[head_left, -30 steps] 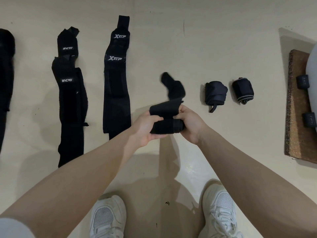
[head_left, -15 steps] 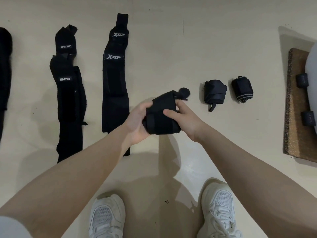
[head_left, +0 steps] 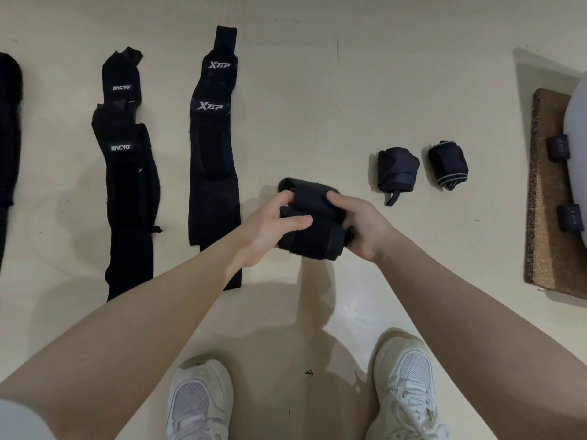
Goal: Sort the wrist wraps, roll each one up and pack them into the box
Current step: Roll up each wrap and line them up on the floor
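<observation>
Both hands hold one black wrist wrap (head_left: 313, 230) wound into a thick roll above the floor. My left hand (head_left: 274, 228) grips its left side, thumb laid across the front. My right hand (head_left: 359, 223) grips the right side, fingers curled over the top. Two finished black rolls lie on the floor to the right: one with a loose tab (head_left: 397, 173) and one with a grey stripe (head_left: 448, 165). Flat on the floor to the left lie a pair of XTEP wraps (head_left: 214, 147) and a pair of wraps with a white logo (head_left: 127, 160). No box is in view.
More black fabric (head_left: 9, 138) lies at the far left edge. A brown cork board (head_left: 546, 201) with a grey object and two black straps on it sits at the right. My white shoes (head_left: 406, 389) stand on the beige floor below the hands.
The wrap's free tail, which stood up a second ago, has been wound onto the roll. My hands turned the roll and shifted their grip; the view dropped slightly.
</observation>
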`<action>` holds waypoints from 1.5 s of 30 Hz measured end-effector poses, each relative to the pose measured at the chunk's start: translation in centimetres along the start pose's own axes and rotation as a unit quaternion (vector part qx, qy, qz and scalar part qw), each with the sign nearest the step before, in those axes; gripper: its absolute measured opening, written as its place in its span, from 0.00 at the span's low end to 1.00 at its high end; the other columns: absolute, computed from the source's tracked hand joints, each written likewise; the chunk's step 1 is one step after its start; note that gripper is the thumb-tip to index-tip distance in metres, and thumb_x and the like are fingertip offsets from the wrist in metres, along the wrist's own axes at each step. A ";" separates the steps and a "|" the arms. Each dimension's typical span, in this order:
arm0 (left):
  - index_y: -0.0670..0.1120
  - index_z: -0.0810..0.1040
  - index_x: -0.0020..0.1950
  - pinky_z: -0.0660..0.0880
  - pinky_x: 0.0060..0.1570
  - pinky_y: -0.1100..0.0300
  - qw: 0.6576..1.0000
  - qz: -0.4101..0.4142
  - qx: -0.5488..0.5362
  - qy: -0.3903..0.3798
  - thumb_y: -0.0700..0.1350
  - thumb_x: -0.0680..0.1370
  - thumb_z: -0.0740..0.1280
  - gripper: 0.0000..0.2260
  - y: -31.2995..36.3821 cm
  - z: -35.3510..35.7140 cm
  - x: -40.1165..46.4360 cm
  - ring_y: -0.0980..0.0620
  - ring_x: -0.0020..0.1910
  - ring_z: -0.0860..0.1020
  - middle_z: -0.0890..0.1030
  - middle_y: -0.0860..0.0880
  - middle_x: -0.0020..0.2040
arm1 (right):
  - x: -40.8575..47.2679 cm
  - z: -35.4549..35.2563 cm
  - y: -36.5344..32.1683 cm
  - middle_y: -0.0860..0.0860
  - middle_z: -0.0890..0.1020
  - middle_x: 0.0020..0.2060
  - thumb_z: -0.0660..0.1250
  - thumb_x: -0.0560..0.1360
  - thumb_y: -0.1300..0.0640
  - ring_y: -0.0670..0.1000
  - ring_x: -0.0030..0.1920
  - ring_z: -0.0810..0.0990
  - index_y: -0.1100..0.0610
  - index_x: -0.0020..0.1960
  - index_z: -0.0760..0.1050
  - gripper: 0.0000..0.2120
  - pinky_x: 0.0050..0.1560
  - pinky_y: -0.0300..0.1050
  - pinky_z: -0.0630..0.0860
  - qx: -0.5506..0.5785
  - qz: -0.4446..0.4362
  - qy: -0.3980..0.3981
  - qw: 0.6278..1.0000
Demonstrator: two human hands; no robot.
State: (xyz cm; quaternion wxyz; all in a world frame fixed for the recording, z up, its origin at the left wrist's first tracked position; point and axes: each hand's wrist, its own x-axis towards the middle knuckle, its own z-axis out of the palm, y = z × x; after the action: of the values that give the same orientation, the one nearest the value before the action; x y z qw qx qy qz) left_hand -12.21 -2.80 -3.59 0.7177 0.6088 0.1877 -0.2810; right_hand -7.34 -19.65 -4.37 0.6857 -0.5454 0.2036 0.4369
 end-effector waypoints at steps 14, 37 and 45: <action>0.45 0.77 0.58 0.82 0.37 0.54 0.979 -0.112 -0.102 0.139 0.37 0.79 0.61 0.10 1.1 1.6 0.7 0.46 0.46 0.82 0.82 0.44 0.49 | -0.4 1.3 0.5 0.47 0.82 0.53 0.62 0.79 0.58 0.47 0.55 0.81 0.51 0.60 0.74 0.11 0.54 0.41 0.76 -0.125 -0.135 -0.046 0.982; 0.47 0.73 0.63 0.81 0.45 0.58 0.997 0.040 0.061 0.004 0.39 0.77 0.68 0.15 0.7 0.9 -0.8 0.56 0.50 0.81 0.79 0.55 0.52 | -0.6 -0.6 -0.8 0.56 0.82 0.55 0.63 0.78 0.54 0.55 0.54 0.81 0.59 0.62 0.75 0.16 0.55 0.50 0.76 -0.105 -0.065 -0.024 0.992; 0.53 0.74 0.57 0.77 0.34 0.59 0.999 -0.015 -0.011 0.030 0.43 0.77 0.67 0.10 1.0 1.8 -0.1 0.51 0.36 0.81 0.81 0.51 0.45 | -0.3 -0.5 -0.6 0.55 0.82 0.53 0.62 0.78 0.62 0.53 0.51 0.82 0.58 0.60 0.74 0.11 0.50 0.47 0.80 -0.028 -0.110 -0.008 0.994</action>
State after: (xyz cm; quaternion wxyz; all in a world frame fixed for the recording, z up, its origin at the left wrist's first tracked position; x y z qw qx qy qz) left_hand -11.81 -4.44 -2.42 0.7137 0.6066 0.2216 -0.2712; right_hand -6.92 -20.21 -3.95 0.7155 -0.5799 0.1244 0.3692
